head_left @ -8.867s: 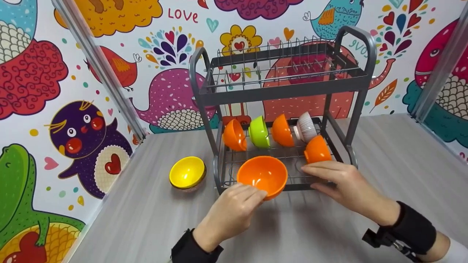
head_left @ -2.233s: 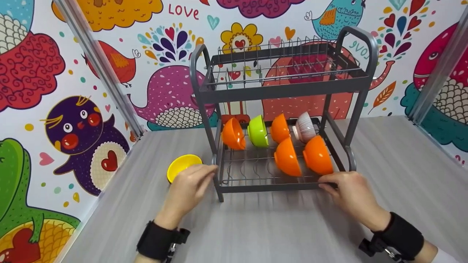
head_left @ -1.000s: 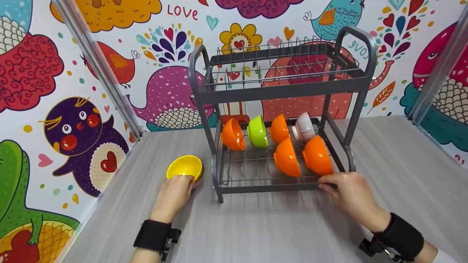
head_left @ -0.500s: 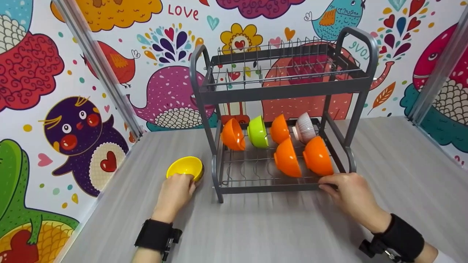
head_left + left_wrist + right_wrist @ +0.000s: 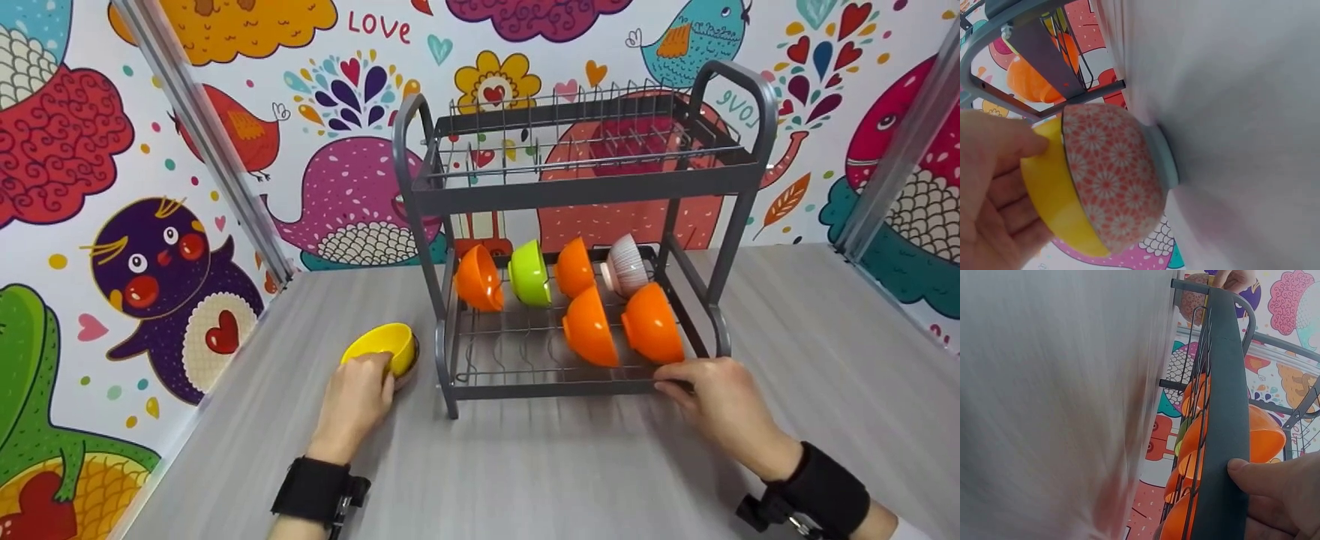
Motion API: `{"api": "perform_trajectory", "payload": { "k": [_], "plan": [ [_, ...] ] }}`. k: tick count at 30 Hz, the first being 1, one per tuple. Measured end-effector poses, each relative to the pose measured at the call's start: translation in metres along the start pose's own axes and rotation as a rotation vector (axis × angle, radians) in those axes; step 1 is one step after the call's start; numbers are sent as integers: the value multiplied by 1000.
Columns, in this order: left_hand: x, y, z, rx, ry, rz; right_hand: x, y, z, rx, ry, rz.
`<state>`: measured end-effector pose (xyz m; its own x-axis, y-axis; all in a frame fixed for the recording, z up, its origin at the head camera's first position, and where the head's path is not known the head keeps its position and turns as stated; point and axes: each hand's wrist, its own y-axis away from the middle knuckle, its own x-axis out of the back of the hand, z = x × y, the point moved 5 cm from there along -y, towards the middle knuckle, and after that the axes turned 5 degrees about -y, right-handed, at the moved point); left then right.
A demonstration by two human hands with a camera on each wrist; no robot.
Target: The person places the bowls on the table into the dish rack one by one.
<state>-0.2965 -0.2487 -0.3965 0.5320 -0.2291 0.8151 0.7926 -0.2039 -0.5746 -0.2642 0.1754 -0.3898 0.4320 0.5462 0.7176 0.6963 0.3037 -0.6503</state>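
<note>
My left hand (image 5: 352,401) pinches the near rim of a yellow bowl (image 5: 381,341), thumb outside and fingers inside. In the left wrist view the yellow bowl sits nested in a bowl with a red-and-white flower pattern (image 5: 1117,174), whose pale foot is at the tabletop. My right hand (image 5: 724,401) grips the front rail (image 5: 1227,410) of a grey two-tier dish rack (image 5: 555,389) near its right corner. On the lower tier, two orange bowls (image 5: 590,330) lean in front. Behind them stand two more orange bowls, a green bowl (image 5: 529,274) and a white ribbed bowl (image 5: 626,266).
The rack's upper wire tier (image 5: 585,142) holds no dishes. Its left front leg (image 5: 451,405) stands just right of the nested bowls. Walls with cartoon prints (image 5: 360,199) close in the grey table (image 5: 555,472) at the back and sides.
The orange bowl that my left hand held earlier now leans in the rack's front row. That hand has moved left to the yellow bowl, which now tips slightly. My right hand took the rail.
</note>
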Motion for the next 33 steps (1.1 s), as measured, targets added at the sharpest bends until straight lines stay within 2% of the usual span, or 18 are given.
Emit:
{"api": "perform_trajectory", "payload": {
  "k": [9,15,19,24,29,33],
  "plan": [
    [21,7,-3,-45,-2,183,0,1,0,16,13,24],
    [44,12,6,-113,3,296,0,1,0,9,5,16],
    [59,15,15,-172,31,342,2,1,0,0,1,3],
    [74,20,28,-254,54,369,2,1,0,-6,-3,-2],
    [81,27,42,-307,64,338,1,0,0,-6,-10,-15],
    [83,30,55,-335,86,301,2,-2,-2,-12,-7,-59]
  ]
}}
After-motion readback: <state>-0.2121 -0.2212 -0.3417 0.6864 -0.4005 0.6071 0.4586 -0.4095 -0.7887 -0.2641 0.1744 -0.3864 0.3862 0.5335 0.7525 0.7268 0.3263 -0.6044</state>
